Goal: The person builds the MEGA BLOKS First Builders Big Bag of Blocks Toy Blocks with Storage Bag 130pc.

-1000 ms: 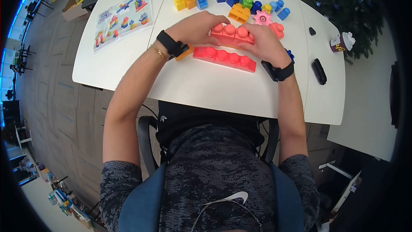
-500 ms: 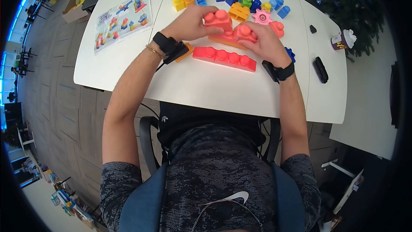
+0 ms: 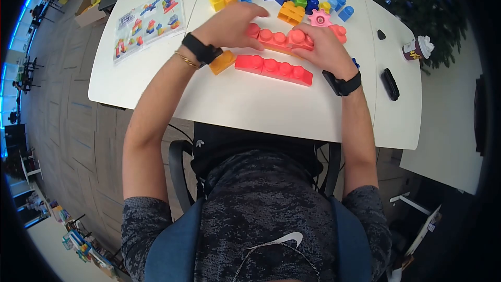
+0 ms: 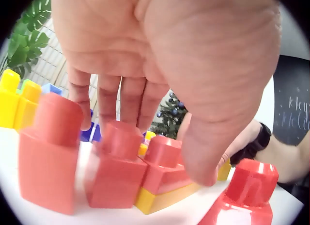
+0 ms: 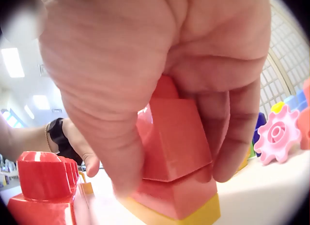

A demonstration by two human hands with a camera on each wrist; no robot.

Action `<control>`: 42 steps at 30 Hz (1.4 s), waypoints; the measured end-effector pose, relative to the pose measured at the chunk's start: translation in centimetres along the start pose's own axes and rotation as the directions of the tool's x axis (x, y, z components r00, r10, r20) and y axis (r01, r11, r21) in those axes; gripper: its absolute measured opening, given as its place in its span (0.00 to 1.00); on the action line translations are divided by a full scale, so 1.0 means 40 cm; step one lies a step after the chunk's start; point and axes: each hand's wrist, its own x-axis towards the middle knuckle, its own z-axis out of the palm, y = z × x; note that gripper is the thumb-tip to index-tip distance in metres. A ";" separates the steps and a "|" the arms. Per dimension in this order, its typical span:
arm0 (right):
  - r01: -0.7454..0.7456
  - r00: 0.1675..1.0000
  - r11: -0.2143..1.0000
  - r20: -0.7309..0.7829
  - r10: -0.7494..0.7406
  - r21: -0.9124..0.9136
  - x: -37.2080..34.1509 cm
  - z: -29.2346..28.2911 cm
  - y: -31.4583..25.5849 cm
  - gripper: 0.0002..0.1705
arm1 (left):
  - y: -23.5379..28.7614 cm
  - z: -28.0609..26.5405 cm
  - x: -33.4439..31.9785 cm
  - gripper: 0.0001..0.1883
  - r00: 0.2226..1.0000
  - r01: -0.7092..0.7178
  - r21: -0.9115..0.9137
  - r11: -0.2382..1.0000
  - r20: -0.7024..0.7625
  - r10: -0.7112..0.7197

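Note:
The left hand has its fingers spread beside the left end of a row of red blocks. In the left wrist view its thumb and fingers are above a red block, pinching nothing visible; another red block stands apart at left. The right hand grips a red block at the row's right end. In the right wrist view this red block is between thumb and fingers, above a red layer over yellow. A second red row lies nearer the person.
An orange block lies by the left wrist. Behind the hands are yellow, green and blue blocks, an orange block and a pink gear. A picture sheet lies at left; a cup and black case are at right.
The left hand held a two-stud red block over the row half a second ago; it has since let go and moved left. The right hand keeps its grip at the right end.

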 end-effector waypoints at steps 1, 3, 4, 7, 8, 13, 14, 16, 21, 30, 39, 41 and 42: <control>0.005 1.000 1.000 0.007 -0.005 0.002 0.004 0.000 -0.008 0.24 | 0.022 0.011 0.008 0.34 0.997 -0.062 0.027 0.998 0.046 0.061; -0.067 0.993 0.993 0.089 0.076 -0.094 0.013 -0.007 -0.021 0.26 | 0.054 0.025 0.035 0.34 0.990 -0.117 0.055 0.992 0.085 0.113; -0.062 0.993 0.993 0.092 0.072 -0.098 0.018 -0.010 -0.029 0.26 | 0.065 0.033 0.055 0.31 0.970 -0.054 0.088 0.995 0.240 0.032; -0.123 0.976 0.975 0.154 0.152 -0.183 0.025 -0.020 -0.035 0.32 | 0.052 0.040 0.085 0.25 0.925 -0.063 0.098 0.993 0.380 0.021; -0.113 0.981 0.987 0.148 0.129 -0.112 0.025 -0.021 -0.024 0.30 | 0.052 0.040 0.086 0.25 0.923 -0.064 0.080 0.995 0.383 0.029; -0.084 0.984 0.996 0.155 0.083 0.006 0.029 -0.019 0.014 0.29 | 0.053 0.049 0.084 0.28 0.930 -0.076 0.059 0.995 0.364 0.049; -0.087 0.985 0.996 0.150 0.085 0.006 0.028 -0.019 0.015 0.29 | 0.055 0.047 0.083 0.28 0.931 -0.070 0.062 0.996 0.362 0.043; -0.086 0.986 0.996 0.144 0.084 0.006 0.029 -0.021 0.016 0.30 | 0.058 0.043 0.085 0.28 0.933 -0.064 0.067 0.996 0.358 0.035; -0.100 0.987 0.995 0.125 0.103 -0.031 0.025 -0.018 0.037 0.34 | 0.080 0.032 0.084 0.29 0.930 -0.036 0.122 0.992 0.367 -0.011; -0.113 0.968 0.993 0.221 0.115 -0.025 0.042 -0.061 0.000 0.33 | 0.071 0.038 0.083 0.35 0.941 -0.002 0.046 0.999 0.338 -0.014; -0.018 0.986 0.998 0.162 0.027 -0.056 0.043 -0.049 0.002 0.30 | 0.062 0.046 0.088 0.36 0.929 -0.017 0.027 0.999 0.370 0.006; -0.020 0.984 0.999 0.174 0.028 -0.047 0.052 -0.055 -0.007 0.29 | 0.051 0.044 0.093 0.36 0.929 0.003 0.014 1.000 0.369 -0.008; -0.026 0.982 0.999 0.186 0.032 -0.038 0.053 -0.058 -0.011 0.29 | 0.046 0.044 0.096 0.36 0.928 0.022 -0.001 1.000 0.371 -0.020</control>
